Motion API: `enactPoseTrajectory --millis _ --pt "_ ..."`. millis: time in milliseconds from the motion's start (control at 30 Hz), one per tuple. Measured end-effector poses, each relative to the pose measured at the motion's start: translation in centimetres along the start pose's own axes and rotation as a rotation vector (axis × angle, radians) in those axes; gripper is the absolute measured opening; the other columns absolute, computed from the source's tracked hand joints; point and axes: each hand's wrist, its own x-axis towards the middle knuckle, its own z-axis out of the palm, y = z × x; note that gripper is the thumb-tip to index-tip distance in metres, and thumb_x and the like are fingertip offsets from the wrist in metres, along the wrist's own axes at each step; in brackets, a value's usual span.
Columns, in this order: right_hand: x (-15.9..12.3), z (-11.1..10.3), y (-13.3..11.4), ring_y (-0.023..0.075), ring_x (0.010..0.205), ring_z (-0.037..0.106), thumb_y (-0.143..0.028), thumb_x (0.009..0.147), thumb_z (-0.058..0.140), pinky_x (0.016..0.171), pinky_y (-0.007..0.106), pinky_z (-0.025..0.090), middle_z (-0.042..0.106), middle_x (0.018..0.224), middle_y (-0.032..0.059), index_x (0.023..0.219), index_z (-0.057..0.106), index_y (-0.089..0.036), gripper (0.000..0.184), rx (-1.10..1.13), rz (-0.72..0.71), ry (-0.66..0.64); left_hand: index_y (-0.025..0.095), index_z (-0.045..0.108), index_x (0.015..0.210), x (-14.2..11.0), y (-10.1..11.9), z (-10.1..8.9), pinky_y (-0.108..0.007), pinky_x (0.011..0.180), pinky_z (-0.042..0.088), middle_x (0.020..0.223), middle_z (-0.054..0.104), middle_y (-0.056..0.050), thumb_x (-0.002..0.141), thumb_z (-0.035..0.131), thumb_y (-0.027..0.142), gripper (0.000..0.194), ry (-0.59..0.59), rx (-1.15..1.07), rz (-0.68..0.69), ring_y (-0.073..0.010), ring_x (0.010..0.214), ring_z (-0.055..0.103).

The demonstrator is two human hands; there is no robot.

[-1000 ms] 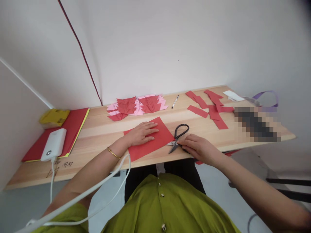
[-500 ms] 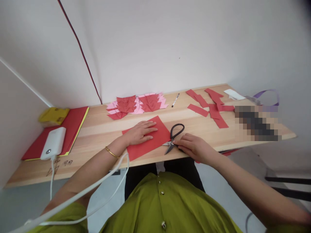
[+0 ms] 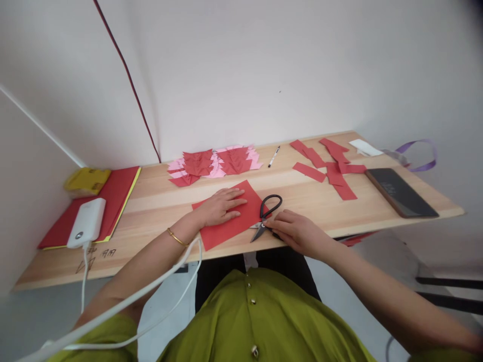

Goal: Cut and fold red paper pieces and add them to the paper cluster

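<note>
A red sheet of paper (image 3: pixel 222 232) lies near the table's front edge. My left hand (image 3: pixel 222 207) rests flat on it with the fingers stretched out. Black-handled scissors (image 3: pixel 270 203) stand with their blades apart at the sheet's right corner, one blade partly hidden by the paper. My right hand (image 3: pixel 296 230) has its fingers closed on the scissors; the lower handle loop is mostly covered by the hand.
Folded red and pink paper cutouts (image 3: pixel 198 163) lie at the back, beside a pen (image 3: pixel 274 157). Red paper strips (image 3: pixel 341 190) and a phone (image 3: pixel 402 192) are on the right. At left, a white power bank (image 3: pixel 87 221) with a cable sits on red sheets (image 3: pixel 118 188).
The scissors have shifted slightly left with my right hand, their tips moving toward the red paper. My left hand stays flat on the sheet. The view has moved slightly.
</note>
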Motion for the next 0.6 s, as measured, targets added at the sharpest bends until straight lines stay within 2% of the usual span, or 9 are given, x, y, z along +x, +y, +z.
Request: enactPoseTrajectory --millis 167,267,400,500,600 --pt "-0.1 0.3 0.3 0.0192 0.09 0.06 -0.023 0.092 0.043 0.078 0.032 0.052 0.062 0.099 0.0113 0.118 0.06 -0.022 0.031 0.001 0.014 -0.005 0.032 0.051 0.13 -0.6 1.4 -0.6 -0.056 0.107 0.02 0.149 0.032 -0.007 0.088 0.043 0.049 0.046 0.051 0.118 -0.106 -0.033 0.133 0.03" --pt "-0.1 0.3 0.6 0.019 0.087 0.06 -0.024 0.092 0.043 0.076 0.032 0.052 0.063 0.095 0.0106 0.117 0.061 -0.022 0.031 -0.006 0.001 -0.003 0.031 0.05 0.132 -1.7 1.8 -0.7 -0.049 0.105 0.029 0.144 0.04 -0.007 0.092 0.038 0.043 0.043 0.054 0.056 -0.107 -0.028 0.127 0.039" --pt "0.4 0.5 0.6 0.0195 0.087 0.06 -0.025 0.092 0.043 0.076 0.033 0.052 0.064 0.095 0.0107 0.116 0.062 -0.022 0.03 -0.026 -0.029 0.009 0.031 0.049 0.132 -2.6 1.5 -0.2 -0.048 0.106 0.03 0.144 0.041 -0.006 0.092 0.036 0.043 0.043 0.039 0.034 -0.103 -0.0264 0.128 0.038" --pt "0.6 0.7 0.3 0.0201 0.091 0.06 -0.024 0.092 0.043 0.079 0.034 0.052 0.064 0.101 0.0113 0.116 0.061 -0.022 0.03 -0.02 -0.048 0.019 0.031 0.05 0.131 -2.7 1.4 -0.1 -0.048 0.106 0.03 0.144 0.041 -0.006 0.092 0.037 0.043 0.043 0.039 0.038 -0.103 -0.0265 0.128 0.038" --pt "0.2 0.5 -0.1 0.0191 0.091 0.061 -0.022 0.092 0.044 0.079 0.033 0.053 0.064 0.099 0.011 0.117 0.061 -0.022 0.03 0.02 -0.038 0.004 0.031 0.049 0.132 -2.6 1.4 -0.1 -0.048 0.106 0.03 0.144 0.041 -0.006 0.092 0.036 0.043 0.044 0.028 0.045 -0.112 -0.0264 0.128 0.038"
